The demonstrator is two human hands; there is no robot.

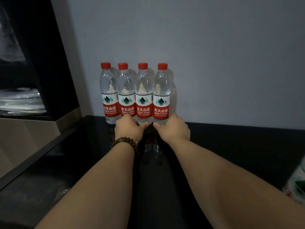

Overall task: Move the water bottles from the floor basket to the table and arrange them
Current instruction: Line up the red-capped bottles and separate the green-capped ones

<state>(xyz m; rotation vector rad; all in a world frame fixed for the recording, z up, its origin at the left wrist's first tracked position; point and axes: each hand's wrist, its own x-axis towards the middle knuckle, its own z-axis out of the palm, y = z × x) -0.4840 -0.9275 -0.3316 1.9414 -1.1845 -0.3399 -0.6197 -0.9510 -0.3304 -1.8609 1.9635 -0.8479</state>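
Several clear water bottles with red caps and red labels stand upright in a tight row on the black table (231,146), against the wall. My left hand (127,128) wraps the base of the second bottle from the left (125,90), with its thumb in front of the third bottle (143,90). My right hand (174,128) grips the base of the rightmost bottle (161,90). The leftmost bottle (108,90) stands untouched. A bead bracelet (125,142) sits on my left wrist. No basket is in view.
A dark cabinet (49,63) with shelves of pale stacked items rises at the left. The grey wall (214,55) is right behind the bottles. A blurred white and green object (297,182) lies at the table's right edge.
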